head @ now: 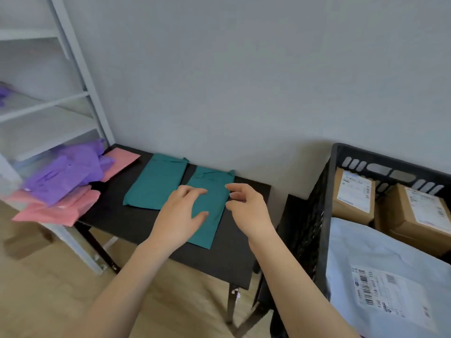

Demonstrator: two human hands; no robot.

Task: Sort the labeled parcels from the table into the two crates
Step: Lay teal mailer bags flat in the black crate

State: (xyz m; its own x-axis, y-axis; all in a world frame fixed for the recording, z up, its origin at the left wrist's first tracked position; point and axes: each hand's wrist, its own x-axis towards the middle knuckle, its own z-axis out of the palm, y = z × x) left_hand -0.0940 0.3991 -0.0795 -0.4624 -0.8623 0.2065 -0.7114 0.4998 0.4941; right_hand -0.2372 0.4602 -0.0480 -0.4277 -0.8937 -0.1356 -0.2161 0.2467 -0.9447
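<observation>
Two teal mailer bags lie side by side on the black table (136,225). My left hand (180,215) hovers over the right teal bag (212,191), fingers loosely spread, holding nothing. My right hand (246,206) hangs just off that bag's right edge, fingers slightly curled and empty. The left teal bag (156,181) is untouched. At the right stands a black crate (324,215) with two cardboard boxes (353,193) (419,213) and a pale blue labeled mailer (380,276) inside.
Purple bags (66,172) and pink bags (56,208) are piled at the table's left end, some overhanging the edge. A white shelving unit (80,93) stands at the left against the grey wall. Wooden floor shows below the table.
</observation>
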